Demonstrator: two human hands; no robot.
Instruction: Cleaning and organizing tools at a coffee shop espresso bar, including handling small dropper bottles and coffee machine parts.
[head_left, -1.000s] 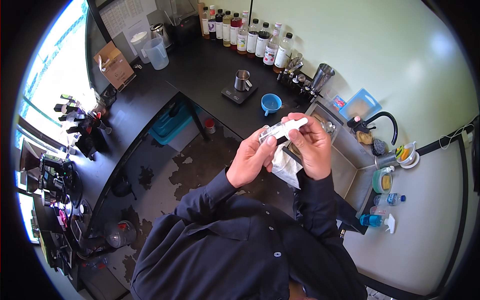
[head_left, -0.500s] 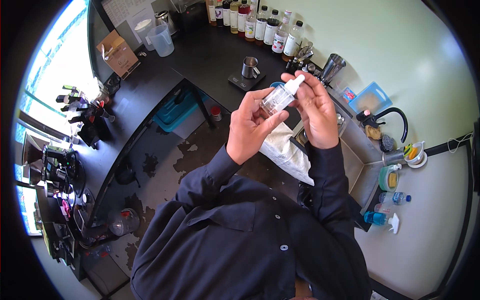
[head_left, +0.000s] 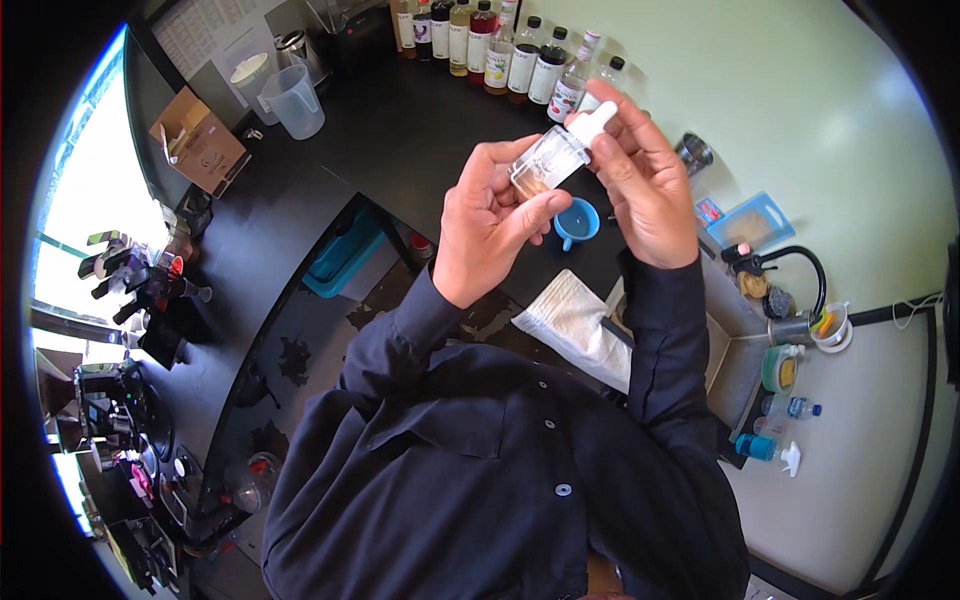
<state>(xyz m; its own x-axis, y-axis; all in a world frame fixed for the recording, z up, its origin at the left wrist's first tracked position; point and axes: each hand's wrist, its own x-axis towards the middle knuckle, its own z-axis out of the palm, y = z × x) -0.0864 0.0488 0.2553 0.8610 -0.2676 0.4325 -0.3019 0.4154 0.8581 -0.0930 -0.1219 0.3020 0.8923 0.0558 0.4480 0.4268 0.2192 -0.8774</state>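
My left hand [head_left: 497,215] is closed round a small clear glass dropper bottle [head_left: 548,163], its thumb and fingers on the sides of the glass. The bottle is tilted, its white dropper cap [head_left: 592,123] pointing up and to the right. At the cap's collar, my right hand [head_left: 645,190] has its thumb and fingers closed on it, with some fingertips hidden behind. The cap sits at the bottle's mouth. Below and between the hands, a blue cup [head_left: 576,224] stands on the black counter.
Syrup bottles [head_left: 490,55] line the back wall. A clear plastic jug [head_left: 295,103] and a cardboard box [head_left: 198,140] stand at the back left. Near the right forearm lies a white cloth [head_left: 570,320]. The sink's black faucet [head_left: 815,270] arches at the right.
Both hands and the dropper bottle have risen slightly in view as the view shifted. The blue cup now shows more fully, while the metal pitcher and scale are hidden behind the hands.
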